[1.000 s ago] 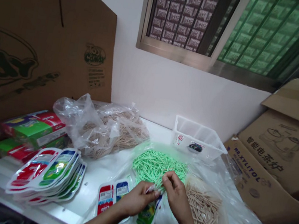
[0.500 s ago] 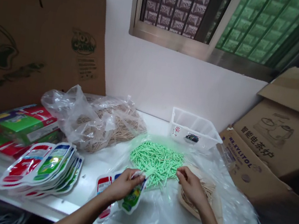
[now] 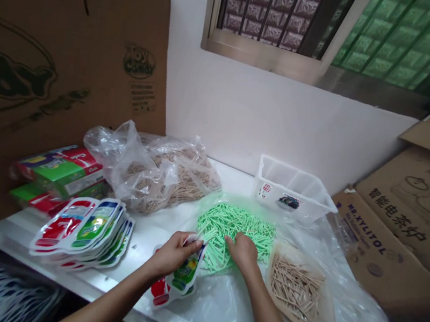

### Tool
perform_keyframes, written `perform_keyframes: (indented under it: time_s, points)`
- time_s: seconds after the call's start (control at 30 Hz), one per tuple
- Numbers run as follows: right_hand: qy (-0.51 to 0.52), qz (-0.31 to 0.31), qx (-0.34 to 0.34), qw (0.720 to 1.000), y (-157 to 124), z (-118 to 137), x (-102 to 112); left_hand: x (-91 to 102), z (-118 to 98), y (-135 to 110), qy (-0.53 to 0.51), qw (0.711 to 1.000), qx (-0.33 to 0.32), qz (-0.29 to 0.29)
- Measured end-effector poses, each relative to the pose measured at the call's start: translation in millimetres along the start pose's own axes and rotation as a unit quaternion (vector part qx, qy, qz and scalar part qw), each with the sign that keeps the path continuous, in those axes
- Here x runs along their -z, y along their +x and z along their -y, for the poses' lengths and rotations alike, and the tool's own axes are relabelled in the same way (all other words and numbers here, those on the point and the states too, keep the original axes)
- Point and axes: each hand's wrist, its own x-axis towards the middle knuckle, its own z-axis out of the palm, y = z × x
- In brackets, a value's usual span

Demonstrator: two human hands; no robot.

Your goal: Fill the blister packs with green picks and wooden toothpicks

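My left hand [image 3: 172,255] is closed on the top edge of a printed green pouch [image 3: 185,274], which hangs over a red and blue pouch [image 3: 159,289] on the table. My right hand [image 3: 242,251] rests palm down on the pile of green sticks [image 3: 237,227], its fingers curled into them. What the fingers grip, if anything, is hidden. To the right of the green sticks lies a heap of tan wooden sticks [image 3: 296,289] on clear plastic sheeting [image 3: 338,311].
A fanned stack of printed pouches [image 3: 84,227] lies at left, with green and red packs [image 3: 56,171] behind. A clear bag of tan sticks [image 3: 155,176] and a white plastic basket [image 3: 292,189] stand farther back. Cardboard boxes [image 3: 400,228] line the right; a cardboard sheet [image 3: 50,64] the left.
My two hands were together over the pouch a second ago. The right hand then went to the tan sticks and has come back left onto the green sticks. The left keeps hold of the pouch.
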Motion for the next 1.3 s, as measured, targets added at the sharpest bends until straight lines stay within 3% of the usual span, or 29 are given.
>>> perform_keyframes:
  time_s: [0.23,0.47,0.63,0.83,1.3]
  points:
    - [0.014,0.005,-0.028,1.0,8.6,10.0,-15.2,2.8,9.8,4.0,0.021,1.0,0.0,0.013]
    - [0.102,-0.028,0.041,0.994,21.6,-11.9,-1.2,4.0,14.8,9.7,0.06,0.998,-0.013,0.007]
    - [0.16,-0.066,0.042,0.984,23.2,-24.5,3.3,-0.7,17.7,17.2,0.07,0.997,-0.014,0.007]
    - [0.178,-0.067,0.047,0.981,24.9,-30.8,0.3,2.0,16.4,18.7,0.071,0.997,-0.015,0.004]
    - [0.174,-0.073,0.159,0.969,44.1,3.9,-0.9,4.6,12.2,14.0,0.068,0.998,-0.001,-0.016]
